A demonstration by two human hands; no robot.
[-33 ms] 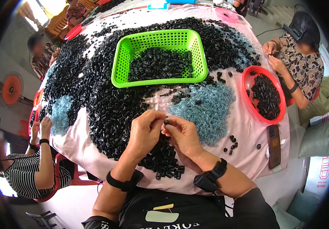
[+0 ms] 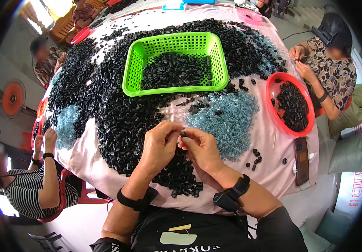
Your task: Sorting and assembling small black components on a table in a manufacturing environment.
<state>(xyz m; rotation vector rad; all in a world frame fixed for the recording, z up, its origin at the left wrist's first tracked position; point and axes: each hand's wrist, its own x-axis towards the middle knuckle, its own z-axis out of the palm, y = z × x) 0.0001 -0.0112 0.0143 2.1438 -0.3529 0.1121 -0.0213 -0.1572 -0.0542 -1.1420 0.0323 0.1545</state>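
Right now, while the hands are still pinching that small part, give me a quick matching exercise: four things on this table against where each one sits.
Things:
1. green basket
2. red bowl
3. phone
4. small black part

Places:
A. flat on the cloth near the table's right edge
B. between the fingertips of the left hand and right hand
C. middle of the table, far side
D. right side, in front of a seated person

Pairs: 1-C, 2-D, 3-A, 4-B
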